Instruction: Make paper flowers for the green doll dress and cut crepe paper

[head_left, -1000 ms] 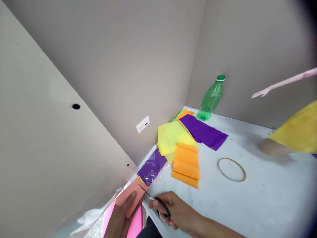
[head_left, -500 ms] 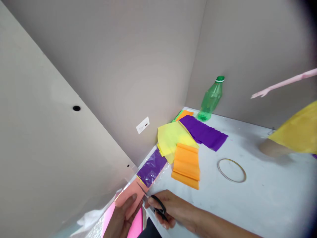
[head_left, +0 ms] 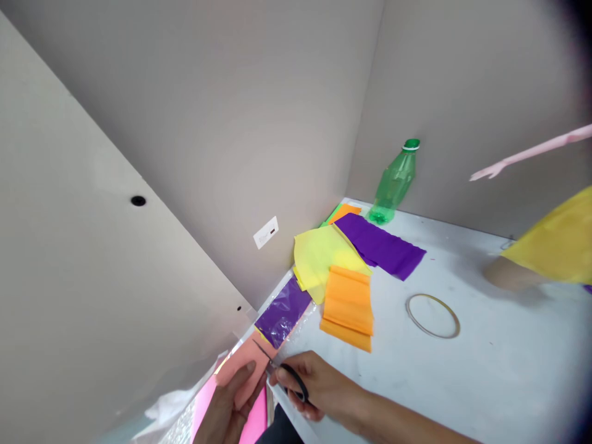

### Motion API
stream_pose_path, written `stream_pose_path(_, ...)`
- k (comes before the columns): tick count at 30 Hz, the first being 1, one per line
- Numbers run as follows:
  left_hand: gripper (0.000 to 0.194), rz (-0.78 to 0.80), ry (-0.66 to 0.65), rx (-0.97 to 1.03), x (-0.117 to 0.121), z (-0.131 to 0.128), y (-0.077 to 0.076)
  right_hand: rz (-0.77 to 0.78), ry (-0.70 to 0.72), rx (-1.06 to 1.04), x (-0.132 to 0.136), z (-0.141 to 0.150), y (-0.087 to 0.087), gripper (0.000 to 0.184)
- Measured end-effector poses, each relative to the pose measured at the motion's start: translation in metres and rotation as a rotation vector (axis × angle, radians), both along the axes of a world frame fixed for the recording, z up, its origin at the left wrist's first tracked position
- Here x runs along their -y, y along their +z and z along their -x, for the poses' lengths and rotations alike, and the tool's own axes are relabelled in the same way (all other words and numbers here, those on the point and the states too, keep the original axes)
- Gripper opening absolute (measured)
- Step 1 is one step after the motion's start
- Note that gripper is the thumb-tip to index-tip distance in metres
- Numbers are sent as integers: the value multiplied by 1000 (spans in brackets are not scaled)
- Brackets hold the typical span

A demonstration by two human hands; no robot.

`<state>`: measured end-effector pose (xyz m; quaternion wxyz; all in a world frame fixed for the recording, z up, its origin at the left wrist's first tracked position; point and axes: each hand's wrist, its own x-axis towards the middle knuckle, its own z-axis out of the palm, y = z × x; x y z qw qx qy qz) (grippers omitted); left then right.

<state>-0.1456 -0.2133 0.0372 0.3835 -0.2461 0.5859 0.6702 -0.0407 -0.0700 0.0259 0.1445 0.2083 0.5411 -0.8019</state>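
Observation:
My left hand [head_left: 226,404] grips a salmon-coloured paper sheet [head_left: 245,364] at the lower left, with its thumb on the sheet. A bright pink paper sheet [head_left: 254,420] lies below it, partly behind the hand. My right hand [head_left: 319,385] holds black-handled scissors [head_left: 287,377], whose blades reach the sheet's edge. Just beyond lie purple paper in clear plastic [head_left: 282,311], pale yellow tissue paper [head_left: 319,262], folded orange crepe paper [head_left: 348,308] and a purple crepe strip [head_left: 382,245].
A green plastic bottle [head_left: 394,182] stands in the far corner of the grey-white table [head_left: 467,376]. A thin ring [head_left: 433,316] lies on the table. At right are yellow paper over a tan object [head_left: 546,259] and a pink strip [head_left: 531,154]. Tall panels rise behind.
My right hand and the scissors have shifted slightly up and left along the salmon sheet. My left hand and the papers on the table have stayed almost still.

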Motion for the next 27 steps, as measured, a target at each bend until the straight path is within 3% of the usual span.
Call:
stream_pose_path(7, 10, -105, -115, 54, 4, 1, 1, 11, 93, -4, -5, 13, 0, 55)
stream_pose_path(18, 14, -91, 45, -1, 13, 5, -27, 13, -17, -67, 6, 19, -11, 48)
stream_pose_path(21, 13, -53, 99, 0, 12, 4, -28, -8, 16, -70, 4, 18, -13, 46)
stream_pose_path(27, 11, -61, 69, 21, 12, 4, -29, -37, 95, -42, -1, 20, -6, 50)
